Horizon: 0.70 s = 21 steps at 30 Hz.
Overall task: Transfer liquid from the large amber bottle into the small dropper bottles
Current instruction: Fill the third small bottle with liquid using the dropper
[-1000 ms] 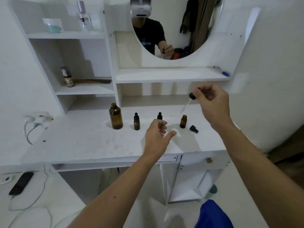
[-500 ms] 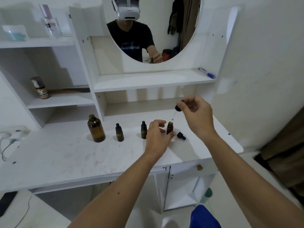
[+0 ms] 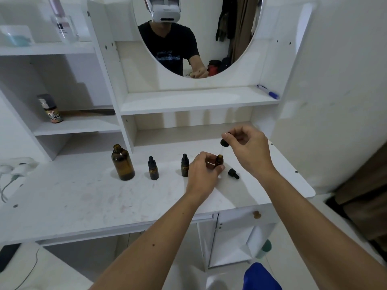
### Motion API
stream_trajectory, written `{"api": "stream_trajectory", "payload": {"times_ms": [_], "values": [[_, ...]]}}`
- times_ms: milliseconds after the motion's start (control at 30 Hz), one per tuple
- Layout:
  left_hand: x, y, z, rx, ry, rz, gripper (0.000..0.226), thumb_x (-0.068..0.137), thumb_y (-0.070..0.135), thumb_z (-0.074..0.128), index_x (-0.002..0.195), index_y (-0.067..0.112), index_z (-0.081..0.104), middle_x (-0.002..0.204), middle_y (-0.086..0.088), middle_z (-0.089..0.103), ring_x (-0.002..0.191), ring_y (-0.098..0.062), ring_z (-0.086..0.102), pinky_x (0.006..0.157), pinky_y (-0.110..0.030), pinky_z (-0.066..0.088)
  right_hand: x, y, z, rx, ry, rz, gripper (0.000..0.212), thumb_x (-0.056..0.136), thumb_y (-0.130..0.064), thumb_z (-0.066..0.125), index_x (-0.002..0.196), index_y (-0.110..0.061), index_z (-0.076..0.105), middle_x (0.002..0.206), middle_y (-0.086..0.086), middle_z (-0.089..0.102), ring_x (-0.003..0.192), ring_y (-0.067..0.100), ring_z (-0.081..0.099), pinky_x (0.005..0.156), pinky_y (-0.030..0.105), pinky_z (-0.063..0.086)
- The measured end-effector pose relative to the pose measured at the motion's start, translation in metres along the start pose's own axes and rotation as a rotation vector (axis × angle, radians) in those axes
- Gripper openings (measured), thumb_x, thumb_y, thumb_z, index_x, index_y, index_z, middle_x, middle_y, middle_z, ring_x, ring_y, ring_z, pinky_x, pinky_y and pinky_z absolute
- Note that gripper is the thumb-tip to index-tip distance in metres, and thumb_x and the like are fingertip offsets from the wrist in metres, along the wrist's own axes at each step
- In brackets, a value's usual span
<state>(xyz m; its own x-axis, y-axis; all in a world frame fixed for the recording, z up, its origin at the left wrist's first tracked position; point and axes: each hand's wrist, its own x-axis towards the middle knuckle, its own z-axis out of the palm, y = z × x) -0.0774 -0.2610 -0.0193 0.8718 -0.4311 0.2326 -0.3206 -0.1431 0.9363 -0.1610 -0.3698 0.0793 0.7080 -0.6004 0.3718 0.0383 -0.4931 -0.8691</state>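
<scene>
Near the middle of the frame, on the white counter (image 3: 83, 197), a row of amber glass stands upright. At its left end the large amber bottle (image 3: 122, 162) has its mouth uncapped; the dark glass hides any liquid level. To its right stand two capped dropper bottles (image 3: 153, 168) (image 3: 185, 165), the second partly covered by the left hand (image 3: 202, 172). That hand curls its fingers round an open small bottle (image 3: 219, 160), whose neck points straight up and whose lower body is hidden behind the fingers. Above it, the right hand (image 3: 249, 151) pinches the black bulb of a dropper (image 3: 225, 142); the glass tube points down toward the open neck, but it is thin and faint, so I cannot tell whether the tip has entered or holds liquid. Just right of the held bottle, a loose black cap (image 3: 233, 173) lies on its side on the counter. Toward the upper left, a clear bottle (image 3: 62, 24) on the top shelf is blurred.
</scene>
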Motion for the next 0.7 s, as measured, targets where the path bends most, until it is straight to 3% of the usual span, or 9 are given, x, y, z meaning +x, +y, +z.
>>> {"api": "stream_trajectory", "payload": {"times_ms": [233,433,700], "values": [[0.000,-0.003,0.000,0.035,-0.002,0.020,0.023,0.088,0.023,0.081,0.103,0.025,0.064,0.104,0.010,0.072,0.091,-0.003,0.069,0.085,-0.035,0.060,0.003,-0.001,0.004,-0.030,-0.009,-0.019,0.008,0.093,-0.018,0.078,0.086,-0.017,0.075,0.077,-0.006,0.080,0.081,0.009,0.077,0.087,0.030,0.059],[-0.002,-0.001,-0.001,0.060,-0.009,0.022,0.022,0.089,0.025,0.080,0.104,0.024,0.064,0.106,0.011,0.071,0.090,-0.001,0.067,0.077,-0.018,0.051,0.001,-0.001,0.004,-0.007,-0.004,-0.009,0.005,0.096,-0.019,0.075,0.092,-0.016,0.074,0.080,-0.006,0.080,0.081,0.005,0.076,0.080,0.018,0.055],[-0.007,0.002,-0.007,0.041,0.031,0.008,0.037,0.086,0.028,0.084,0.116,0.020,0.065,0.115,0.009,0.064,0.097,-0.004,0.062,0.085,-0.026,0.056,0.002,-0.022,-0.006,0.039,0.026,-0.025,0.010,0.096,-0.023,0.076,0.102,-0.015,0.075,0.086,-0.004,0.081,0.085,0.005,0.077,0.083,0.016,0.057]]}}
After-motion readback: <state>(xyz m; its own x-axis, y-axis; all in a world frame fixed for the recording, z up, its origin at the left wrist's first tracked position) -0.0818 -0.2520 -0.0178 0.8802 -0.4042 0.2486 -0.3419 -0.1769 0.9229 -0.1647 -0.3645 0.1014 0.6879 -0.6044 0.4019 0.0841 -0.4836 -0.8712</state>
